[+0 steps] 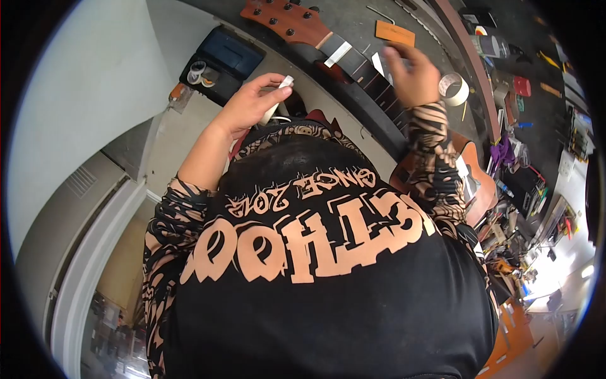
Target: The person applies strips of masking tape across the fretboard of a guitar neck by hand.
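My left hand [255, 101] is closed around a whitish roll of tape [270, 114], seen nearly edge-on; a pale end [287, 82] shows by the thumb. It is held in front of my body, left of the guitar neck. Above the dark fretboard [372, 82] hovers my right hand [413, 76], slightly blurred, its thumb and fingers bent and a little apart. No held object is visible in it. A white strip [338, 54] lies across the fretboard near the headstock [287, 20]. Beside my right thumb is a thin white piece [381, 67]; whether they touch is unclear.
A second tape roll [453, 89] lies right of my right hand. The guitar body [476, 174] is partly hidden by my sleeve. Beyond the neck is an orange-brown block [395, 33]. A dark open case [227, 54] stands at left, and tools clutter the right side.
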A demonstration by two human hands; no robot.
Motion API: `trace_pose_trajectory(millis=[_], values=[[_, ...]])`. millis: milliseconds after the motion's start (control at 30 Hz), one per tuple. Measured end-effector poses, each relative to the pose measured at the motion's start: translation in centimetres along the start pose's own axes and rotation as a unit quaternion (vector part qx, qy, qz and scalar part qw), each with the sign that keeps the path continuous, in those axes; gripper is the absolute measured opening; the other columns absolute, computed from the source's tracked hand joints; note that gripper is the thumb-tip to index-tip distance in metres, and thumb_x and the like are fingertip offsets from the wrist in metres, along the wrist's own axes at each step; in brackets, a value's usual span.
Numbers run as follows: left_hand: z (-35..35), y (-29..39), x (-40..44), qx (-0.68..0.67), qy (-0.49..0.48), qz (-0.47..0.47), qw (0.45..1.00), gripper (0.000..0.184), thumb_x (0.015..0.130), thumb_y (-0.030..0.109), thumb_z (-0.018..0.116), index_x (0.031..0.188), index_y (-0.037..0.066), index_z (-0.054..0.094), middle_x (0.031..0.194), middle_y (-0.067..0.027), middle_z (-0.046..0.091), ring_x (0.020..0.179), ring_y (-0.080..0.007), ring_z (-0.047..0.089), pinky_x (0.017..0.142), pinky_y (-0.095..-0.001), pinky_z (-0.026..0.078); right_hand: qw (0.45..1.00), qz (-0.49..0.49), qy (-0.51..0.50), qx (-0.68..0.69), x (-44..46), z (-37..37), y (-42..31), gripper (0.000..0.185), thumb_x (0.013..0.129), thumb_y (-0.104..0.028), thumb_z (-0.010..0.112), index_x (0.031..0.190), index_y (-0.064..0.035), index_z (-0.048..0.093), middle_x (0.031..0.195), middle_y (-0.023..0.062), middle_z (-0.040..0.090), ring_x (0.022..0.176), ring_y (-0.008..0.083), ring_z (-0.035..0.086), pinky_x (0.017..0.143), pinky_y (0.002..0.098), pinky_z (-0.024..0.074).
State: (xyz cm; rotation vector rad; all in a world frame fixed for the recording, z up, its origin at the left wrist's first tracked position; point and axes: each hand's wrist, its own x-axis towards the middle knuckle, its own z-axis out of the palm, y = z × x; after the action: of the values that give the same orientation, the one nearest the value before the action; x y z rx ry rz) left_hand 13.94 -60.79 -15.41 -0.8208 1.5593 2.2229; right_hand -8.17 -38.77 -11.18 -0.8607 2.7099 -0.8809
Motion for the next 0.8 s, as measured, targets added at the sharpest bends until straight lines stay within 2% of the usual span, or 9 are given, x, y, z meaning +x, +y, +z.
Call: trace_pose_trajectory(millis=[33, 100, 267, 300, 333, 367, 433, 633, 800], values=[[0.5, 0.6, 0.4, -0.001, -0.008, 0.019, 1.0, 0.033, 0.091, 0.027, 0.067, 0.116, 0.007, 0.062, 0.103, -0.0026, 0.063, 0.093, -0.0099, 0.056, 0.08, -0.0242, 0.046, 0.998, -0.063, -0.005, -0.02, -0.6, 0.7, -2.0, 0.035, 0.086, -0.038, 0.068, 0.109, -0.0112, 0.07, 0.103, 0.0153, 0.069, 0.097, 0.0301, 0.066, 0.084, 0.037, 0.0509], [1.4, 1.8, 0.6, 0.029, -0.032, 0.003, 0.999, 0.032, 0.094, 0.024, 0.064, 0.121, 0.007, 0.059, 0.102, 0.0001, 0.06, 0.092, -0.008, 0.053, 0.081, -0.0225, 0.044, 0.987, -0.157, -0.001, -0.021, -1.1, 2.8, -3.9, 0.049, 0.081, -0.038, 0.071, 0.113, -0.0008, 0.065, 0.111, 0.0174, 0.065, 0.102, 0.0352, 0.06, 0.088, 0.0417, 0.0479], [2.1, 2.0, 1.1, 0.042, -0.074, 0.082, 0.993, 0.029, 0.093, 0.019, 0.064, 0.119, 0.007, 0.058, 0.099, 0.0002, 0.062, 0.092, -0.0078, 0.055, 0.078, -0.0243, 0.045, 0.99, -0.134, 0.013, -0.033, -1.6, 5.5, -5.1, 0.053, 0.078, -0.031, 0.072, 0.12, -0.0014, 0.057, 0.111, 0.0193, 0.062, 0.099, 0.0386, 0.06, 0.085, 0.0447, 0.0484], [2.1, 2.0, 1.3, 0.029, -0.061, 0.055, 0.996, 0.027, 0.089, 0.021, 0.07, 0.111, 0.008, 0.06, 0.098, 0.0025, 0.062, 0.09, -0.0075, 0.056, 0.078, -0.024, 0.047, 0.991, -0.127, 0.017, -0.023, -1.7, 5.8, -4.8, 0.055, 0.077, -0.03, 0.074, 0.121, -0.0018, 0.057, 0.111, 0.0197, 0.062, 0.1, 0.0381, 0.059, 0.085, 0.0444, 0.0486], [1.9, -0.2, 2.4, 0.085, -0.033, 0.154, 0.984, 0.028, 0.089, 0.021, 0.07, 0.111, 0.007, 0.061, 0.099, 0.0011, 0.061, 0.091, -0.0079, 0.056, 0.079, -0.0248, 0.047, 0.992, -0.118, 0.031, -0.02, -1.9, 6.1, -4.5, 0.054, 0.077, -0.029, 0.074, 0.121, -0.0022, 0.057, 0.11, 0.0196, 0.062, 0.101, 0.0374, 0.059, 0.085, 0.0439, 0.0487], [2.1, 0.6, 2.1, 0.018, -0.051, 0.061, 0.997, 0.029, 0.088, 0.021, 0.071, 0.111, 0.006, 0.062, 0.103, -0.0013, 0.06, 0.092, -0.0094, 0.057, 0.081, -0.0262, 0.048, 0.993, -0.114, 0.012, -0.026, -1.8, 6.0, -4.4, 0.054, 0.078, -0.03, 0.074, 0.121, -0.0019, 0.057, 0.11, 0.0191, 0.062, 0.101, 0.0363, 0.059, 0.084, 0.0434, 0.0485], [2.2, 0.4, 2.2, 0.014, -0.059, 0.021, 0.998, 0.032, 0.088, 0.022, 0.071, 0.114, 0.005, 0.063, 0.109, -0.0041, 0.057, 0.095, -0.0131, 0.057, 0.082, -0.028, 0.048, 0.992, -0.109, 0.014, -0.063, -1.9, 5.7, -5.0, 0.054, 0.079, -0.031, 0.073, 0.12, 0.0001, 0.058, 0.108, 0.0173, 0.063, 0.097, 0.0349, 0.059, 0.084, 0.042, 0.048], [2.1, -0.1, 2.5, 0.047, -0.083, 0.042, 0.995, 0.032, 0.089, 0.026, 0.07, 0.113, 0.005, 0.063, 0.111, -0.0068, 0.055, 0.096, -0.016, 0.058, 0.082, -0.0291, 0.048, 0.959, -0.215, 0.086, -0.165, -1.9, 6.3, -5.0, 0.052, 0.075, -0.028, 0.071, 0.114, 0.0037, 0.059, 0.099, 0.0142, 0.063, 0.086, 0.0286, 0.059, 0.076, 0.0373, 0.0496], [1.9, 1.2, 2.4, 0.086, -0.083, 0.032, 0.992, 0.035, 0.09, 0.029, 0.068, 0.114, 0.005, 0.063, 0.108, -0.0077, 0.059, 0.094, -0.0157, 0.058, 0.08, -0.0292, 0.048, 0.956, -0.22, 0.071, -0.18, -2.0, 6.0, -4.7, 0.052, 0.077, -0.029, 0.07, 0.115, 0.0038, 0.059, 0.099, 0.0133, 0.063, 0.087, 0.0285, 0.059, 0.076, 0.0371, 0.0498]])
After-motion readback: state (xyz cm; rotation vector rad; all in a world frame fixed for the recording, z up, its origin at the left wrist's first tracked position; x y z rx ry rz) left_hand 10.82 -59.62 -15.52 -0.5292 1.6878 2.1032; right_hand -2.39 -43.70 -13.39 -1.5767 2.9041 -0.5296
